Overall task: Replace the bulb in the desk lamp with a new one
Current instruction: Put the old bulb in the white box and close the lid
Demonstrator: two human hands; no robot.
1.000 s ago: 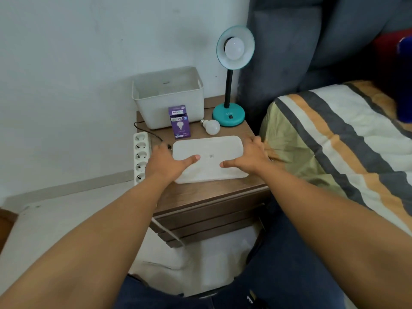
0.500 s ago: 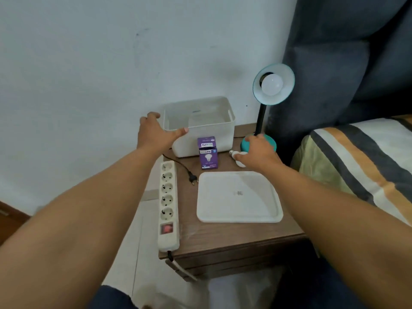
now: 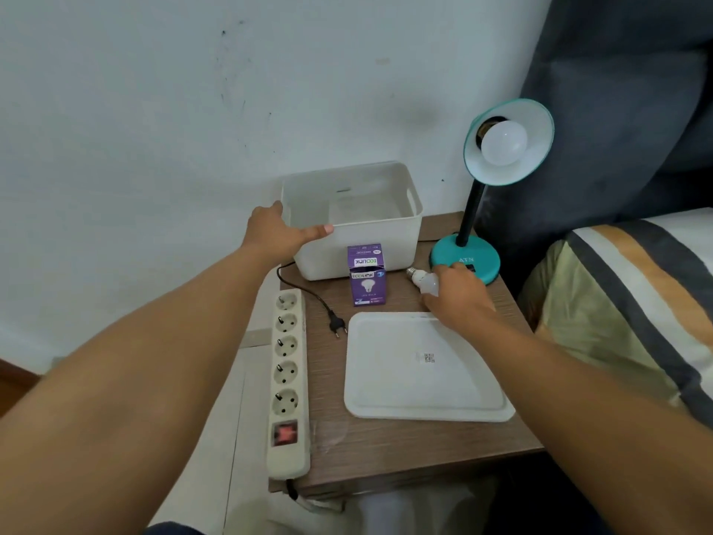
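Observation:
A teal desk lamp (image 3: 465, 256) stands at the back right of the wooden nightstand (image 3: 386, 449), with a white bulb (image 3: 503, 142) screwed into its shade. A loose white bulb (image 3: 422, 280) lies on the table beside the lamp's base, and my right hand (image 3: 457, 299) closes around it. A purple bulb box (image 3: 366, 275) stands upright to its left. My left hand (image 3: 277, 233) grips the front left rim of the white bin (image 3: 386, 241).
A white tray lid (image 3: 420, 368) lies flat on the table in front. A power strip (image 3: 287, 380) runs along the left edge, with the lamp's unplugged plug (image 3: 337, 325) beside it. A striped bed (image 3: 636, 303) is at the right, a wall behind.
Both hands left the white lid. My left hand went to the bin's rim, my right hand reached to the loose bulb by the lamp base. The view moved closer.

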